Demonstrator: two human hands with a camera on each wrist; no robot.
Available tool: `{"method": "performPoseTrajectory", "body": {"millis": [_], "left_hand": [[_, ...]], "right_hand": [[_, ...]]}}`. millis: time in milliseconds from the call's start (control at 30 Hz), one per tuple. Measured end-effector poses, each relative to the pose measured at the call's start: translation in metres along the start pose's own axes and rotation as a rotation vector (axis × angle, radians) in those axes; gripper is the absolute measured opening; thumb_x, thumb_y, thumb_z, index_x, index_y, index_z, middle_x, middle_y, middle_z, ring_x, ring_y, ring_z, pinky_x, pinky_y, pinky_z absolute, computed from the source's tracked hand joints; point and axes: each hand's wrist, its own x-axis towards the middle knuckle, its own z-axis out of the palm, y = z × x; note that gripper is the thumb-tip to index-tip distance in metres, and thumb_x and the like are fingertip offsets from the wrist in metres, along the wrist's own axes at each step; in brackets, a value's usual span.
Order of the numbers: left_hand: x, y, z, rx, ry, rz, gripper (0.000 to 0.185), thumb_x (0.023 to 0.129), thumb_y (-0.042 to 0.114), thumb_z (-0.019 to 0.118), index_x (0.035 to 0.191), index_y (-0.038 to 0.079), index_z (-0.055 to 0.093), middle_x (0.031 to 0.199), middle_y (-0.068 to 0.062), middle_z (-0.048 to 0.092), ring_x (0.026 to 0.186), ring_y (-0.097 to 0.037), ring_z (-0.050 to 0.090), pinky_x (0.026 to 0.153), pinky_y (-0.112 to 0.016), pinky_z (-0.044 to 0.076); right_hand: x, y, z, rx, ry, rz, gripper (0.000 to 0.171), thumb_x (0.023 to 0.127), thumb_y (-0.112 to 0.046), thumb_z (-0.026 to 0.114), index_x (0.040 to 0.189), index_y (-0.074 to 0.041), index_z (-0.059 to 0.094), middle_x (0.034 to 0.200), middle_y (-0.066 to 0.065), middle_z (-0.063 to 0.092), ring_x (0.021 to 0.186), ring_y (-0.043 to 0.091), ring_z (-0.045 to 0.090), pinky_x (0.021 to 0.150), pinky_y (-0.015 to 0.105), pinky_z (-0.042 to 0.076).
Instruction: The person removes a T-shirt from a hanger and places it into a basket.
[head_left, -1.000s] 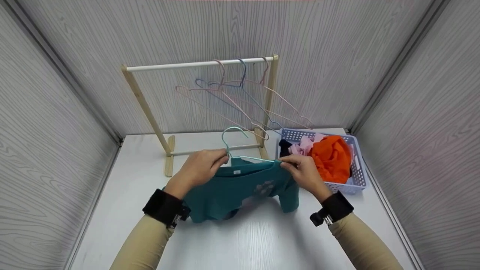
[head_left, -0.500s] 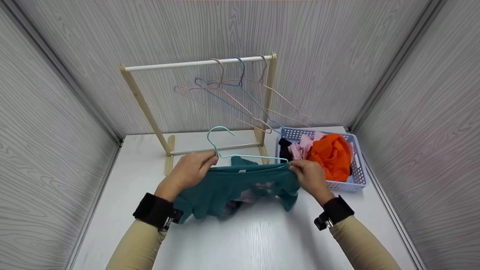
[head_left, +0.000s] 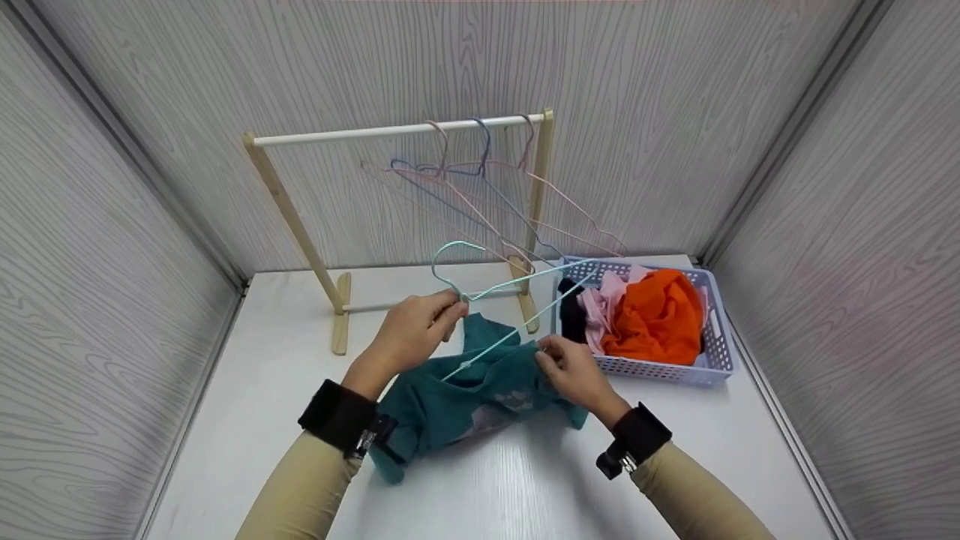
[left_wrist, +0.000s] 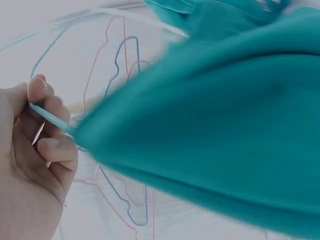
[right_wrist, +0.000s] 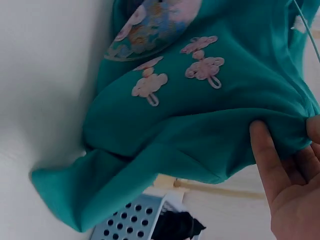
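My left hand (head_left: 416,330) pinches a mint-green wire hanger (head_left: 517,283) just below its hook. One end of the hanger lies inside the neck of a teal shirt (head_left: 450,409); the other sticks out bare toward the upper right. My right hand (head_left: 581,379) pinches the shirt's neckline on the right. In the right wrist view, thumb and fingers grip the teal cloth (right_wrist: 195,130), which bears pink cloud-like patches. In the left wrist view, curled fingers surround the hanger wire (left_wrist: 52,118), and the shirt covers much of that view.
A wooden rack with a white rail (head_left: 337,136) stands at the back. Two pink hangers and a blue hanger (head_left: 486,150) hang toward its right end. A lilac basket (head_left: 720,352) on the right holds an orange garment (head_left: 660,319), with pink and black cloth beside it.
The hanger's right end has come out of the shirt's neck and now points up over the basket's edge. My left hand moved right, while my right hand shifted left and down with the neckline.
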Motion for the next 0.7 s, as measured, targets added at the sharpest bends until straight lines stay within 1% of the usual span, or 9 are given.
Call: {"method": "performPoseTrajectory", "body": {"millis": [100, 200, 300, 367, 433, 500, 600, 700], "left_hand": [[0.009, 0.005, 0.004, -0.040, -0.003, -0.006, 0.029, 0.105, 0.035, 0.042, 0.095, 0.017, 0.062, 0.059, 0.006, 0.053, 0.051, -0.005, 0.048, 0.055, -0.026, 0.040], [0.018, 0.011, 0.008, -0.104, -0.005, -0.002, 0.029, 0.105, 0.035, 0.041, 0.098, 0.016, 0.062, 0.057, 0.004, 0.053, 0.049, -0.007, 0.051, 0.054, -0.027, 0.042], [0.024, 0.015, 0.010, -0.182, -0.015, -0.001, 0.029, 0.105, 0.036, 0.041, 0.100, 0.017, 0.062, 0.056, 0.002, 0.052, 0.046, -0.011, 0.052, 0.053, -0.028, 0.043], [0.025, 0.017, 0.009, -0.221, -0.029, -0.005, 0.028, 0.105, 0.036, 0.041, 0.101, 0.017, 0.062, 0.056, 0.001, 0.052, 0.045, -0.013, 0.052, 0.052, -0.029, 0.044], [0.022, 0.017, 0.005, -0.232, -0.047, -0.013, 0.027, 0.105, 0.035, 0.041, 0.102, 0.017, 0.062, 0.058, 0.000, 0.052, 0.045, -0.014, 0.053, 0.051, -0.029, 0.044], [0.018, 0.013, 0.001, -0.212, -0.057, -0.023, 0.027, 0.105, 0.034, 0.042, 0.101, 0.017, 0.062, 0.059, 0.001, 0.053, 0.046, -0.013, 0.054, 0.051, -0.029, 0.045], [0.007, 0.001, -0.007, -0.147, -0.063, -0.054, 0.026, 0.105, 0.032, 0.043, 0.100, 0.018, 0.064, 0.061, 0.002, 0.055, 0.049, -0.010, 0.056, 0.053, -0.028, 0.046], [-0.006, -0.013, -0.016, -0.088, -0.081, -0.107, 0.025, 0.104, 0.031, 0.044, 0.101, 0.018, 0.065, 0.064, 0.003, 0.058, 0.053, -0.008, 0.059, 0.056, -0.027, 0.047]], "right_hand": [[0.000, -0.005, 0.012, 0.002, -0.062, -0.065, 0.010, 0.096, -0.014, 0.061, 0.103, -0.010, 0.067, 0.083, 0.001, 0.067, 0.074, 0.008, 0.057, 0.070, 0.023, 0.052], [-0.001, -0.009, 0.024, 0.003, -0.115, -0.114, 0.009, 0.096, -0.015, 0.061, 0.101, -0.010, 0.066, 0.084, 0.001, 0.068, 0.075, 0.007, 0.058, 0.069, 0.023, 0.052], [-0.002, -0.011, 0.033, -0.010, -0.167, -0.131, 0.009, 0.096, -0.016, 0.061, 0.101, -0.011, 0.066, 0.086, 0.000, 0.068, 0.075, 0.005, 0.058, 0.069, 0.022, 0.051], [-0.003, -0.009, 0.036, -0.023, -0.202, -0.130, 0.009, 0.096, -0.016, 0.061, 0.101, -0.012, 0.067, 0.086, -0.002, 0.068, 0.076, 0.005, 0.057, 0.070, 0.022, 0.050], [-0.005, -0.007, 0.037, -0.036, -0.232, -0.115, 0.009, 0.095, -0.016, 0.061, 0.101, -0.012, 0.067, 0.087, -0.003, 0.066, 0.076, 0.005, 0.055, 0.070, 0.021, 0.049], [-0.007, -0.001, 0.035, -0.054, -0.251, -0.096, 0.009, 0.095, -0.015, 0.061, 0.100, -0.012, 0.067, 0.086, -0.003, 0.065, 0.076, 0.006, 0.054, 0.070, 0.022, 0.048], [-0.011, 0.011, 0.029, -0.076, -0.257, -0.038, 0.009, 0.094, -0.012, 0.061, 0.101, -0.011, 0.067, 0.087, -0.002, 0.064, 0.076, 0.008, 0.053, 0.071, 0.023, 0.047], [-0.017, 0.028, 0.021, -0.093, -0.254, 0.019, 0.010, 0.094, -0.011, 0.060, 0.101, -0.011, 0.067, 0.089, -0.001, 0.064, 0.078, 0.011, 0.054, 0.073, 0.025, 0.048]]}}
